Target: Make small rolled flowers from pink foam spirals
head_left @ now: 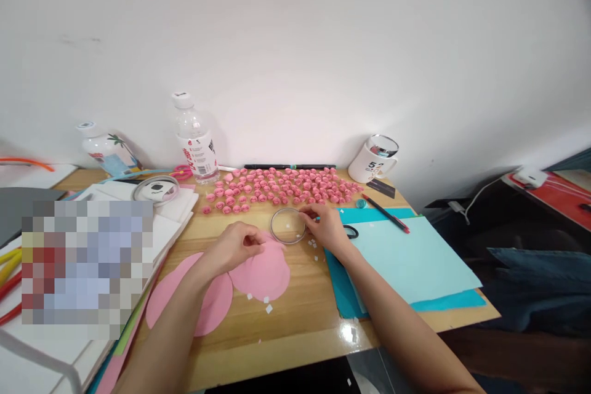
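Observation:
My left hand (237, 245) rests with fingers curled on a pink paper circle (263, 274); whether it pinches anything I cannot make out. A second pink circle (184, 298) lies partly under my forearm. My right hand (325, 226) has its fingertips pinched at the rim of a clear tape ring (287, 225) on the wooden desk (305, 320). Several small white paper squares (268, 308) lie scattered near both hands. Beyond the ring, several small pink paper roses (281, 188) are spread in rows.
Light blue and teal paper sheets (406, 258) lie at the right with a red pencil (385, 213) and black scissors handle (351, 232). A white mug (373, 160), two plastic bottles (196, 138), a round tin (156, 189) and stacked white sheets (175, 209) stand along the back and left.

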A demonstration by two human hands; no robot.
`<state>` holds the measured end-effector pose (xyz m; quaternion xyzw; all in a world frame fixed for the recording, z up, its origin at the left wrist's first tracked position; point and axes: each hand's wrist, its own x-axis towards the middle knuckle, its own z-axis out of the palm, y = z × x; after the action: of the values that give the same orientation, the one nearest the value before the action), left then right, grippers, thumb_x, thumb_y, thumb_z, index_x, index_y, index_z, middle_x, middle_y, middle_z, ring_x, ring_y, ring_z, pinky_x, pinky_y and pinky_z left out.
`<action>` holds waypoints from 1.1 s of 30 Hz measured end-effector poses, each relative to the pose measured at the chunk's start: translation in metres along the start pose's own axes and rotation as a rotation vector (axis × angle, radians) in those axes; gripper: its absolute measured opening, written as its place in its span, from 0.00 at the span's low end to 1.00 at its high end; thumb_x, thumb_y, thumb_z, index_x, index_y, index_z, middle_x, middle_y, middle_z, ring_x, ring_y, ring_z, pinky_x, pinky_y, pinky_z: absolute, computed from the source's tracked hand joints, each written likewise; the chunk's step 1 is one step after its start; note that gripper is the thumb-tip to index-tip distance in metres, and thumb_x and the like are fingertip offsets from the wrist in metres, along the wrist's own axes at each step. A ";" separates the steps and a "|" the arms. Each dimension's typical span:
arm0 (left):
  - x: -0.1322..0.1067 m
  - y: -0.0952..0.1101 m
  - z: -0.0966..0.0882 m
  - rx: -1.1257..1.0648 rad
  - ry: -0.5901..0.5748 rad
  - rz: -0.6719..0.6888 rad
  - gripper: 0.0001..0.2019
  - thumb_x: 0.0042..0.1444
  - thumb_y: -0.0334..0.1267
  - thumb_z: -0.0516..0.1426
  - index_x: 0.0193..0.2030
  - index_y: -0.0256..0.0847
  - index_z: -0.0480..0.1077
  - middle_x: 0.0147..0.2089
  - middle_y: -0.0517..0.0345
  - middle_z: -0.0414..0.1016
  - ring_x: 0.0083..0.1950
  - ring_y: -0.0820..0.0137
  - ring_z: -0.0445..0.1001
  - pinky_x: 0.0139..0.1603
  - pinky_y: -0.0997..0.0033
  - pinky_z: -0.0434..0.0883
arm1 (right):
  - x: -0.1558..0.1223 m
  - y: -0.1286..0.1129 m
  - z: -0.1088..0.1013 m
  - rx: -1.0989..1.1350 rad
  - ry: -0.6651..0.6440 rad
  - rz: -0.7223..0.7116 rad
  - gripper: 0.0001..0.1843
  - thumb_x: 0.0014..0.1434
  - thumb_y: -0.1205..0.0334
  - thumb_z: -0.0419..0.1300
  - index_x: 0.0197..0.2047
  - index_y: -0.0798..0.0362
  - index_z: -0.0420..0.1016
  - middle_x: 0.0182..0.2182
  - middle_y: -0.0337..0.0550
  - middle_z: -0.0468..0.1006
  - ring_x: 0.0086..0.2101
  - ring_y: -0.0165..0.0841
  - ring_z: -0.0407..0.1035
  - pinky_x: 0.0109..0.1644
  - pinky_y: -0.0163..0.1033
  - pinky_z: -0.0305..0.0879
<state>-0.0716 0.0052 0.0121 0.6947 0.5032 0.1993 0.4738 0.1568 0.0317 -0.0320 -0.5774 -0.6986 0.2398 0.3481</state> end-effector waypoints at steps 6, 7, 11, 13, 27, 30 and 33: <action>-0.003 0.011 -0.002 -0.496 -0.051 0.019 0.09 0.46 0.41 0.60 0.26 0.37 0.70 0.22 0.62 0.68 0.21 0.78 0.63 0.22 0.76 0.60 | -0.002 -0.011 -0.005 0.254 -0.021 0.031 0.18 0.55 0.49 0.53 0.31 0.55 0.75 0.31 0.47 0.77 0.32 0.36 0.70 0.35 0.40 0.68; -0.002 0.010 0.000 -0.568 0.003 0.026 0.09 0.46 0.41 0.60 0.26 0.37 0.70 0.21 0.63 0.67 0.20 0.78 0.62 0.22 0.76 0.60 | -0.004 -0.014 -0.006 0.408 -0.102 0.069 0.22 0.56 0.46 0.51 0.33 0.56 0.75 0.32 0.48 0.77 0.33 0.36 0.71 0.35 0.41 0.69; 0.004 0.008 0.008 -0.718 0.229 0.048 0.08 0.47 0.38 0.60 0.26 0.35 0.69 0.23 0.60 0.71 0.23 0.77 0.67 0.26 0.76 0.65 | -0.010 -0.025 -0.008 0.885 -0.461 0.167 0.34 0.56 0.37 0.42 0.46 0.57 0.70 0.37 0.53 0.77 0.33 0.37 0.74 0.37 0.45 0.71; 0.005 0.008 0.010 -0.757 0.280 0.055 0.08 0.49 0.37 0.60 0.26 0.35 0.69 0.24 0.58 0.73 0.24 0.76 0.68 0.28 0.76 0.66 | -0.012 -0.026 -0.008 0.909 -0.480 0.152 0.30 0.54 0.39 0.51 0.47 0.56 0.69 0.37 0.52 0.77 0.33 0.37 0.74 0.39 0.46 0.71; 0.005 0.009 0.011 -0.997 0.137 -0.006 0.09 0.47 0.38 0.62 0.27 0.34 0.71 0.26 0.57 0.74 0.24 0.76 0.71 0.26 0.77 0.70 | -0.021 -0.040 -0.019 0.520 -0.646 -0.113 0.08 0.52 0.61 0.60 0.34 0.55 0.76 0.33 0.44 0.77 0.36 0.34 0.71 0.43 0.41 0.68; 0.005 0.008 0.014 -0.938 0.077 -0.016 0.09 0.48 0.39 0.61 0.27 0.34 0.70 0.23 0.57 0.73 0.21 0.77 0.69 0.22 0.79 0.66 | -0.020 -0.039 -0.016 0.662 -0.586 -0.113 0.09 0.52 0.59 0.61 0.35 0.55 0.75 0.33 0.44 0.77 0.35 0.33 0.71 0.43 0.41 0.68; 0.006 0.009 0.016 -0.893 0.043 0.009 0.10 0.50 0.39 0.59 0.25 0.33 0.69 0.23 0.56 0.73 0.21 0.78 0.68 0.19 0.80 0.64 | -0.019 -0.037 -0.013 0.835 -0.500 -0.084 0.10 0.52 0.58 0.61 0.37 0.54 0.74 0.31 0.42 0.76 0.33 0.32 0.71 0.40 0.40 0.68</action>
<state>-0.0530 0.0026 0.0111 0.4203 0.3744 0.4134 0.7157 0.1452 0.0045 -0.0005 -0.2846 -0.6276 0.6165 0.3809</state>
